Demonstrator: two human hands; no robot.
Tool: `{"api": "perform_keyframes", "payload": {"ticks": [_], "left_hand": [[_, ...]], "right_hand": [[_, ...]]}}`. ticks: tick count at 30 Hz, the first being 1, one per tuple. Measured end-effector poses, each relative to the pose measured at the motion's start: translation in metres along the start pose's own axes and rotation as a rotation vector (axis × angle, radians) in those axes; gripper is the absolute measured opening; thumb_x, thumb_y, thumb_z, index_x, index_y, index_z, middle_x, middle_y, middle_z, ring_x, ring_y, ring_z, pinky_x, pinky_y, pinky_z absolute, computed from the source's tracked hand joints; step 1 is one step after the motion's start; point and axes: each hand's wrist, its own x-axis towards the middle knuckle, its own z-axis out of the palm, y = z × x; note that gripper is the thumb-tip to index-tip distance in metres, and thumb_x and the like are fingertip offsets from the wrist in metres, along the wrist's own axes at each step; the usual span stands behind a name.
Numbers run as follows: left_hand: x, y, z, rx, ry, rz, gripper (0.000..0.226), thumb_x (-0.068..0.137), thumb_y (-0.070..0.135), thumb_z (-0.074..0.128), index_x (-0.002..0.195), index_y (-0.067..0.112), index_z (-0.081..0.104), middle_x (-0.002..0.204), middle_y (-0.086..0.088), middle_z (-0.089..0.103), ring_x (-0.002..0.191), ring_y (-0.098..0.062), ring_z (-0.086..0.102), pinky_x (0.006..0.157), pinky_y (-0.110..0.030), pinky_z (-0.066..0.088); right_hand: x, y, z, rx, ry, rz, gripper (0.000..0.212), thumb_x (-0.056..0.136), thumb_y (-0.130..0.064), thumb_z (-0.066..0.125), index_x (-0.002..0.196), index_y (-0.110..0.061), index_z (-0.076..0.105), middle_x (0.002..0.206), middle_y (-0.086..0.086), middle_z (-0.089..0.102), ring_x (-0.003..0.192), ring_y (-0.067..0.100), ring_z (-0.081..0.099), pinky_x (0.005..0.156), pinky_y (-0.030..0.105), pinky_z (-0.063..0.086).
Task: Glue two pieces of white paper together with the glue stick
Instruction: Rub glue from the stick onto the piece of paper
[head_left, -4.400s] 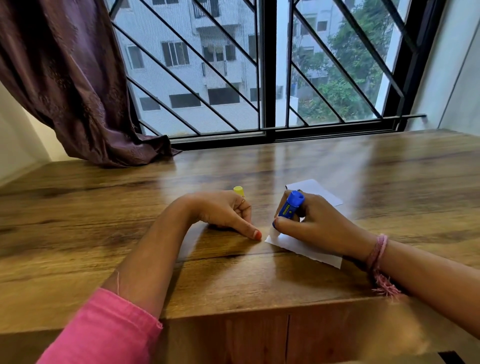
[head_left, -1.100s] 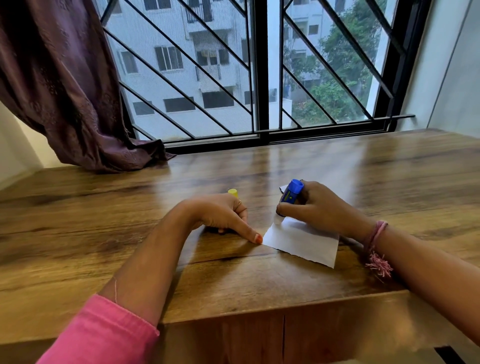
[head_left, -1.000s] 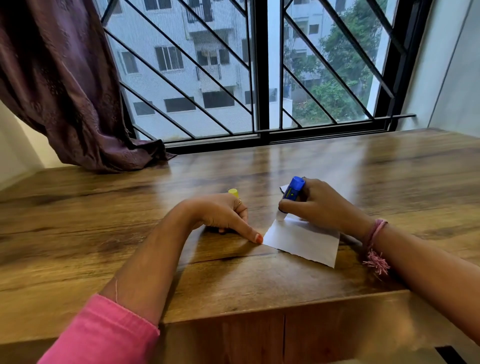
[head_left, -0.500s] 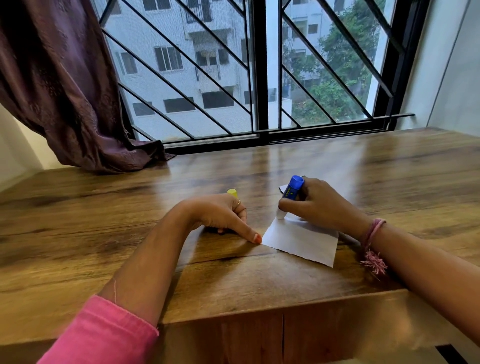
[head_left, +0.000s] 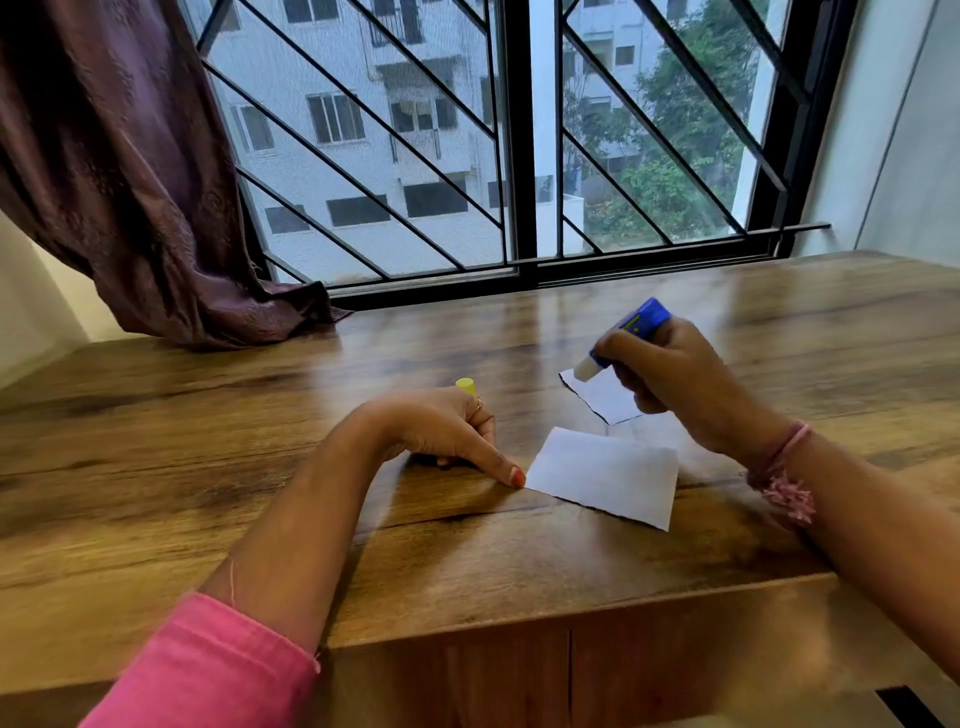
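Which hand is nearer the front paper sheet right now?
Left. The left hand has its fingertip at the near-left corner of the front paper sheet. The right hand is lifted beyond it, holding the glue stick over the rear paper piece.

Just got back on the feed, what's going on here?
A person is gluing paper at a wooden table. The right hand holds the uncapped blue glue stick, tip down near the far paper piece. The left hand holds the yellow cap, its finger at the corner of the near paper piece. The pieces lie apart, not joined.
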Motion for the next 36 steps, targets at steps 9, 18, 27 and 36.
{"api": "perform_keyframes", "payload": {"ticks": [9, 18, 27, 36], "left_hand": [[-0.002, 0.000, -0.001, 0.006, 0.012, 0.006, 0.041, 0.059, 0.047, 0.087, 0.056, 0.026, 0.052, 0.051, 0.012, 0.052, 0.048, -0.004, 0.042, 0.045, -0.018, 0.033], [-0.005, -0.002, -0.002, -0.072, 0.040, 0.153, 0.029, 0.072, 0.040, 0.081, 0.068, 0.022, 0.059, 0.059, 0.005, 0.053, 0.053, -0.008, 0.043, 0.048, -0.019, 0.035], [0.001, 0.007, 0.018, 0.077, 0.220, 0.408, 0.023, 0.079, 0.044, 0.073, 0.095, 0.028, 0.068, 0.054, 0.010, 0.039, 0.048, -0.006, 0.035, 0.051, -0.021, 0.030], [0.007, 0.006, 0.020, 0.140, 0.140, 0.305, 0.051, 0.065, 0.062, 0.072, 0.111, 0.040, 0.068, 0.047, 0.011, 0.031, 0.044, -0.007, 0.028, 0.053, -0.029, 0.021]], "right_hand": [[-0.014, -0.001, -0.006, 0.105, -0.223, 0.133, 0.016, 0.087, -0.023, 0.059, 0.079, -0.013, 0.070, 0.061, 0.001, 0.056, 0.053, 0.010, 0.052, 0.054, 0.026, 0.054], [-0.046, 0.003, -0.008, 0.228, -0.244, 0.310, 0.015, 0.088, -0.019, 0.060, 0.083, -0.013, 0.072, 0.071, 0.005, 0.067, 0.064, 0.014, 0.063, 0.064, 0.020, 0.051], [-0.061, -0.001, 0.018, 0.546, 0.033, 0.364, 0.022, 0.090, -0.016, 0.056, 0.077, -0.011, 0.074, 0.090, 0.014, 0.061, 0.063, 0.011, 0.062, 0.081, 0.025, 0.048], [-0.039, -0.006, -0.013, 0.568, -0.006, 0.288, 0.024, 0.086, -0.022, 0.059, 0.070, -0.015, 0.076, 0.072, 0.004, 0.070, 0.061, 0.014, 0.064, 0.076, 0.036, 0.060]]}}
